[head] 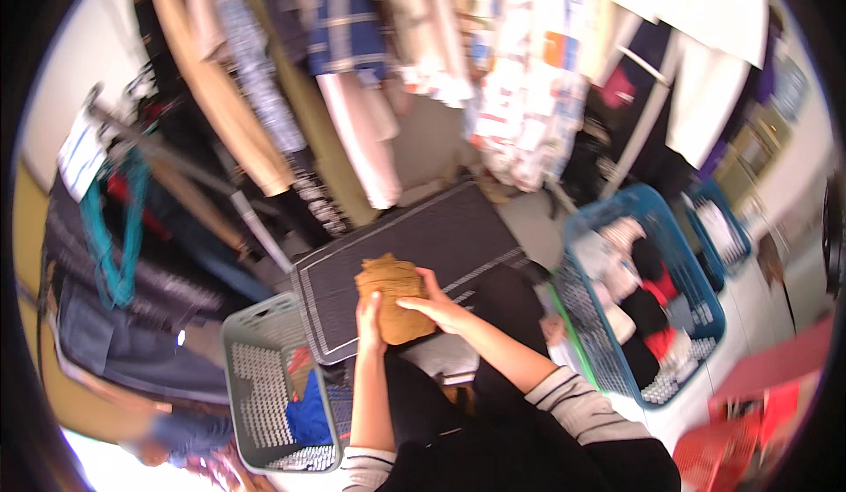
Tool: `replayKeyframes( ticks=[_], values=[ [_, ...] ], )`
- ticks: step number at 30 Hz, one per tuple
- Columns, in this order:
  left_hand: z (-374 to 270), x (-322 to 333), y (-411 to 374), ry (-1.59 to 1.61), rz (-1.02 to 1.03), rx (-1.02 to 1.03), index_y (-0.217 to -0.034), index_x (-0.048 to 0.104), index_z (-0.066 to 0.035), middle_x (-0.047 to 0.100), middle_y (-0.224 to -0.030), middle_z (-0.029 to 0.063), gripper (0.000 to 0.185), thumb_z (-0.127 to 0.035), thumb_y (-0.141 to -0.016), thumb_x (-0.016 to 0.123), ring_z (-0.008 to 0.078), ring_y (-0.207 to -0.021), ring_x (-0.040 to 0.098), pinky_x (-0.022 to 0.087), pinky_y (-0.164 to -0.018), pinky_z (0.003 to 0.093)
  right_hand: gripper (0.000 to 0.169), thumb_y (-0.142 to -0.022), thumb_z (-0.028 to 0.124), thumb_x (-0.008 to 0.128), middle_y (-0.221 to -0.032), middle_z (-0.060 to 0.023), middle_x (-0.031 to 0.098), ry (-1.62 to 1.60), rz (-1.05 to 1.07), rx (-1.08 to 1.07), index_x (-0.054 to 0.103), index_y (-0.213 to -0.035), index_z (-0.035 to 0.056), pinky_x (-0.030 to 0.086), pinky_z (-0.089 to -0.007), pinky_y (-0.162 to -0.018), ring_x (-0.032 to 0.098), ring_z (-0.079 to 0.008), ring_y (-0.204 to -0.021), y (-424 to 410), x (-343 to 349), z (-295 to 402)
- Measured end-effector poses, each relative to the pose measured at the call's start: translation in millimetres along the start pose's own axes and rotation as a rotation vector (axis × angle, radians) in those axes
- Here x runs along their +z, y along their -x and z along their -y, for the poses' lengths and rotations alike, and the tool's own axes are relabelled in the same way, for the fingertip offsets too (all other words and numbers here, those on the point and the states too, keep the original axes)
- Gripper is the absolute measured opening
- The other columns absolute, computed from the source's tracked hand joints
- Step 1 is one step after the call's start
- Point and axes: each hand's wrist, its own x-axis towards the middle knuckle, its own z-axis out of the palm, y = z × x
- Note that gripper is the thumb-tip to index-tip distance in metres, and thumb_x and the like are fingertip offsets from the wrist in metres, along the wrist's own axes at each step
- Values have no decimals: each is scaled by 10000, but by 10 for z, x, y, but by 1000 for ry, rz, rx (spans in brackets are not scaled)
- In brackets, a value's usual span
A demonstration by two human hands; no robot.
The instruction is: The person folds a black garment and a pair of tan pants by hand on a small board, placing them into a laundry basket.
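A mustard-brown folded cloth bundle (393,300) is held between both my hands above the dark padded board (396,234), which has a pale border line. My left hand (370,323) grips the bundle's left side, its thumb lying on top. On the right side, my right hand (436,304) holds it with the thumb across the front and the fingers behind. The fingers under the bundle are hidden. I cannot tell which garment the cloth is.
A grey-green laundry basket (258,386) with blue cloth (308,416) stands at left. To the right, a blue basket (641,208) holds mixed clothes (644,313). Garments hang from racks ahead; teal hangers (119,280) hang at left. A person (192,436) is at lower left.
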Motion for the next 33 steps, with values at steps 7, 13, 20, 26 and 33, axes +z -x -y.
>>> replayKeyframes(
  ticks=[7, 13, 20, 26, 33],
  values=[
    [238, 1035, 190, 52, 220, 47, -1197, 481, 9, 579, -1112, 128, 413, -241, -884, 579, 215, -959, 592, 490, -821, 331, 563, -837, 111, 641, -1251, -93, 450, -151, -257, -366, 316, -1294, 57, 355, -316, -983, 425, -159, -1180, 745, -423, 394],
    [518, 1854, 366, -175, 430, -16, -1201, 489, 12, 582, -1114, 103, 410, -243, -896, 585, 167, -986, 561, 450, -856, 298, 473, -841, 182, 660, -1145, -78, 527, -40, -549, -557, 419, -1216, 24, 391, -288, -921, 490, -140, -1075, 1407, -1012, 586],
    [910, 2269, 400, -1169, 730, 873, -1045, 591, -45, 617, -1003, 120, 320, -251, -800, 610, 248, -977, 566, 357, -948, 418, 591, -771, 254, 725, -1177, -131, 531, 663, -1082, -575, 427, -1222, 15, 449, -325, -866, 530, -217, -1074, 2116, -2215, 744],
    [1143, 2271, 417, -1495, 754, 992, -820, 646, -71, 624, -826, 58, 193, -249, -759, 606, 205, -895, 567, 329, -975, 436, 659, -657, 303, 777, -1177, -206, 528, 1099, -1061, -136, 459, -1197, 101, 448, -396, -878, 528, -349, -1102, 2447, -2992, 960],
    [1164, 2313, 451, -1485, 762, 993, -820, 641, -68, 622, -811, 60, 178, -230, -757, 604, 210, -869, 570, 335, -977, 428, 832, -641, 555, 743, -1178, -154, 544, 812, -493, 392, 497, -1212, 3, 443, -356, -887, 560, -269, -1040, 2109, -3716, 578]
  ],
)
